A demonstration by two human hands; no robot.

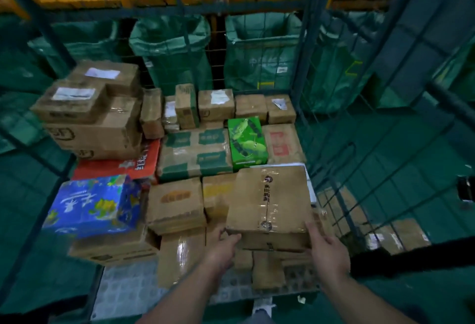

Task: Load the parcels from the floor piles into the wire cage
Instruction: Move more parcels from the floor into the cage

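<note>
I look down into the wire cage (299, 107), which holds many stacked parcels. A taped brown cardboard box (270, 200) sits at the front right of the load, on top of other boxes. My left hand (223, 246) grips its near left corner. My right hand (326, 249) holds its near right corner, fingers against the side. A blue printed box (95, 202), a green printed box (246, 142) and a green-and-brown carton (195, 154) lie among the other parcels.
Green sacks (259, 51) hang behind the cage's back mesh, under a yellow wall. The cage's right wire side (372, 159) stands close to my right arm, with more parcels (395, 236) on the floor beyond it. Bare cage floor (128, 287) shows at the front left.
</note>
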